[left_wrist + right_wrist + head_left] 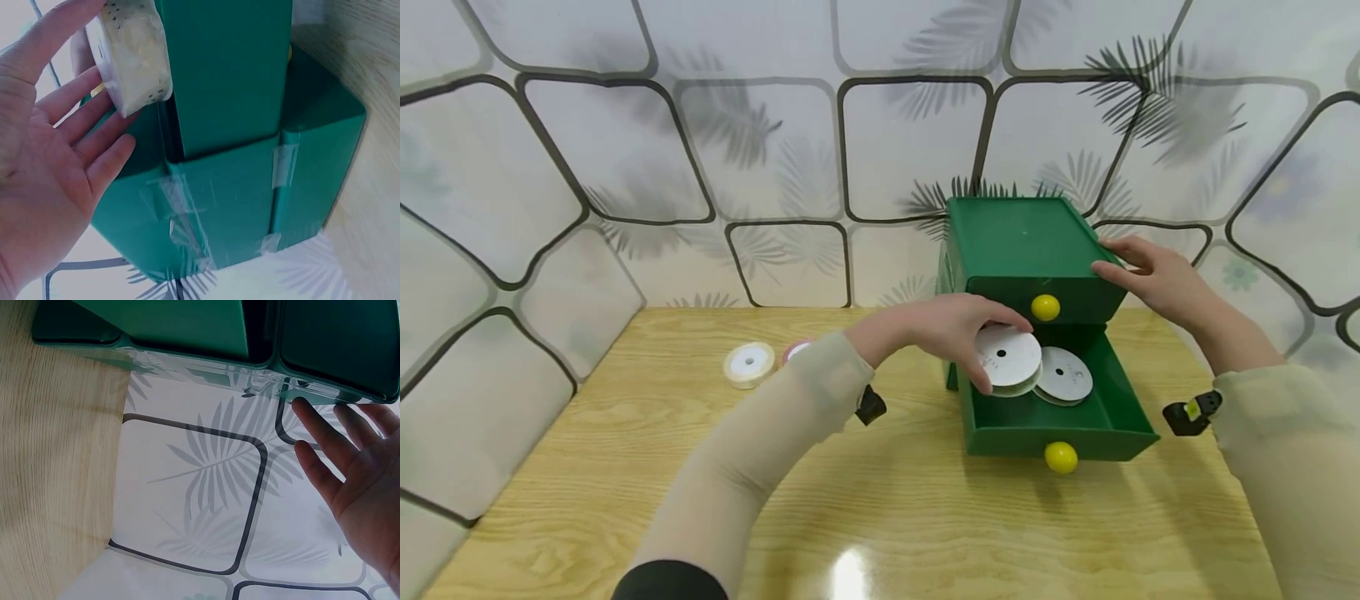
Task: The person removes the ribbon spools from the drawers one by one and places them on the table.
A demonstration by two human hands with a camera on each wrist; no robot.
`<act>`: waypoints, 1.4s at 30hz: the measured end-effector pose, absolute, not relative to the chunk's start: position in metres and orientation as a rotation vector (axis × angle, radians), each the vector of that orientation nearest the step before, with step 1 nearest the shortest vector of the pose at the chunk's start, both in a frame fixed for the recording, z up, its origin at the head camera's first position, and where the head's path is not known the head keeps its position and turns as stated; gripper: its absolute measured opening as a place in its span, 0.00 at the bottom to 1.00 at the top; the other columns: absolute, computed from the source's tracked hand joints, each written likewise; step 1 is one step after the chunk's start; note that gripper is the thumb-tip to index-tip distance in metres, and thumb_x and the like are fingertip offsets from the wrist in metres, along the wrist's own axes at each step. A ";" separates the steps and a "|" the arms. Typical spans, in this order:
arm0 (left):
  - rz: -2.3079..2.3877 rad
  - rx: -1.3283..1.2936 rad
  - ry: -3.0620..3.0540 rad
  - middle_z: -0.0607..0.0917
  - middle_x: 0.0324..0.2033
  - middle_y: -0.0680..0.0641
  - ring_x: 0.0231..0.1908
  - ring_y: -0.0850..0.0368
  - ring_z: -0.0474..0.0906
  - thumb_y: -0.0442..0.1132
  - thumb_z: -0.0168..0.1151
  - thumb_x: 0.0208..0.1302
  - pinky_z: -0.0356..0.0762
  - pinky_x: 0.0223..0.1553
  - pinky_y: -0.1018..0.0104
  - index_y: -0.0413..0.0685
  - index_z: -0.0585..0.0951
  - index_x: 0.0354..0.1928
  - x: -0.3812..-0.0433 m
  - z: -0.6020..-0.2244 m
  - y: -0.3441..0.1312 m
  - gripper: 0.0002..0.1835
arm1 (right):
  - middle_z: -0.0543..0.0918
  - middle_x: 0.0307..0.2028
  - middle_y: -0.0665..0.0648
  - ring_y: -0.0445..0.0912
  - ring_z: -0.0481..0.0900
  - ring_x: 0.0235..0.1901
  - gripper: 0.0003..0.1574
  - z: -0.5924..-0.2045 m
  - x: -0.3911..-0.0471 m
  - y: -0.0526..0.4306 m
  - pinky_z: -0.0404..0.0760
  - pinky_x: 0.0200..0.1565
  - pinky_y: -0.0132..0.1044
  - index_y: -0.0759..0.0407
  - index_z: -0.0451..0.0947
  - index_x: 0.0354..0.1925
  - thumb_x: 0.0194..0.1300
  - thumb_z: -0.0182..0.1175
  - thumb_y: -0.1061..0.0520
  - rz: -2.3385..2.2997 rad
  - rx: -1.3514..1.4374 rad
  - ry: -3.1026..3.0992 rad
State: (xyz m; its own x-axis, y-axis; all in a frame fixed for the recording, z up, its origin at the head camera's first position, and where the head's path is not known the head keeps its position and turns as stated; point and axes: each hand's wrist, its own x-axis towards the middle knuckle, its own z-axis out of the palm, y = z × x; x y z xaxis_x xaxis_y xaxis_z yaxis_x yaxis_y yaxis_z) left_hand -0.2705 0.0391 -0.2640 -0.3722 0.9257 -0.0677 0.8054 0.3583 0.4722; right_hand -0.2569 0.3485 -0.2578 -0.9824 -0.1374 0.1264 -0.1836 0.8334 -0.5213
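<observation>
My left hand pinches a ribbon spool with white end discs, thumb on one side and fingers on the other, over the left part of the pulled-out lower drawer. In the left wrist view this ribbon spool carries a cream ribbon with small dark marks. Another white-faced ribbon spool lies in the drawer just right of it, partly overlapped. At the upper right edge of the green drawer cabinet rests my right hand, its fingers loosely extended and holding nothing.
Left on the wooden table lie a cream ribbon spool and a pink-edged spool, partly hidden by the left sleeve. The upper drawer, with a yellow knob, is closed. A patterned wall covering stands close behind the cabinet.
</observation>
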 end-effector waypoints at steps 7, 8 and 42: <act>0.696 1.532 2.278 0.71 0.62 0.53 0.53 0.60 0.68 0.49 0.78 0.48 0.69 0.50 0.70 0.54 0.68 0.70 -0.269 -0.258 0.024 0.45 | 0.57 0.69 0.74 0.73 0.58 0.63 0.43 -0.259 -0.255 0.349 0.60 0.57 0.69 0.63 0.53 0.74 0.74 0.50 0.40 0.838 0.269 -2.917; 0.708 1.530 2.279 0.71 0.63 0.53 0.53 0.59 0.68 0.49 0.79 0.48 0.69 0.50 0.70 0.54 0.68 0.70 -0.269 -0.257 0.023 0.46 | 0.57 0.69 0.74 0.73 0.58 0.63 0.43 -0.259 -0.255 0.349 0.60 0.57 0.69 0.63 0.53 0.74 0.74 0.50 0.40 0.839 0.268 -2.917; 0.932 1.454 2.396 0.73 0.60 0.53 0.59 0.57 0.68 0.48 0.80 0.46 0.68 0.59 0.60 0.48 0.69 0.69 -0.237 -0.270 -0.093 0.46 | 0.57 0.69 0.74 0.75 0.59 0.62 0.43 -0.261 -0.258 0.349 0.61 0.56 0.70 0.62 0.52 0.74 0.74 0.49 0.40 0.845 0.261 -2.908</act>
State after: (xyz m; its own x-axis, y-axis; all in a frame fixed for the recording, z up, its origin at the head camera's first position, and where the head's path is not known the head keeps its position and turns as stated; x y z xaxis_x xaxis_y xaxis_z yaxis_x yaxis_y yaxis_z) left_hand -0.2374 -0.0930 -0.2697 -0.5021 0.8507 0.1558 0.7325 0.3225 0.5995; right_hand -0.2576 0.3485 -0.2611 -0.9801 -0.1357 0.1452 -0.1924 0.8312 -0.5217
